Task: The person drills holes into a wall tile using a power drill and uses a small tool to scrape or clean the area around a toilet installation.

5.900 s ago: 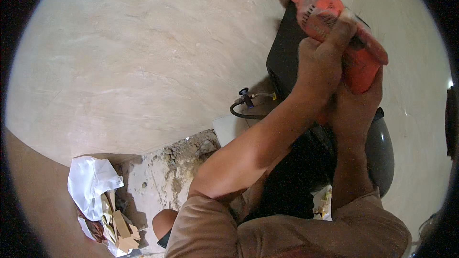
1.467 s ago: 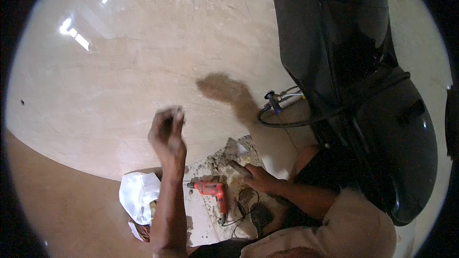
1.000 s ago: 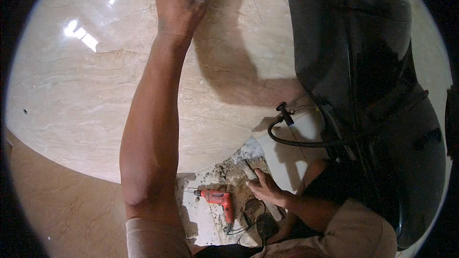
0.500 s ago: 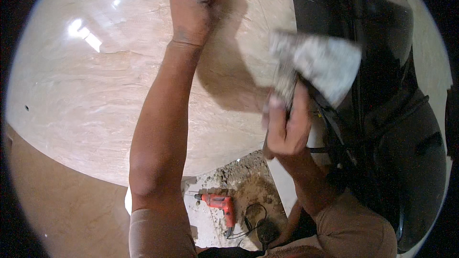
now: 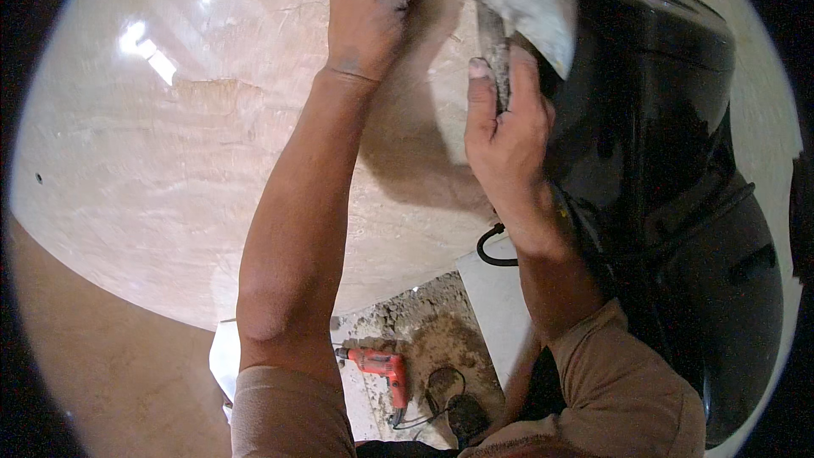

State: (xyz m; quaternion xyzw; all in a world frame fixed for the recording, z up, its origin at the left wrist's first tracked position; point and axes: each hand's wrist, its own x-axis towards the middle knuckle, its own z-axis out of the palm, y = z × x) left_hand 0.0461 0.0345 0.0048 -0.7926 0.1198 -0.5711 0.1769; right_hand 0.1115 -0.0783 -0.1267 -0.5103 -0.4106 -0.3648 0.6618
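My left hand is up against the glossy beige marble-patterned wall, thumb and fingers pinched together. A small thing between its fingertips is hidden in this view. Wrapped round the handle of a hatchet, my right hand holds it upright. The hatchet head is crusted white and blurred by motion, its flared blade turned to the right. Its blunt end is right beside my left fingertips; whether they touch, I cannot tell.
A glossy black toilet fills the right side, with a black hose near it. Below, a red corded drill lies on the dusty, rubble-strewn floor. A small dark hole marks the wall at far left.
My right hand has swung the hatchet up and left, bringing its head to my left fingertips. The left hand has shifted slightly to the right in view, still pinched.
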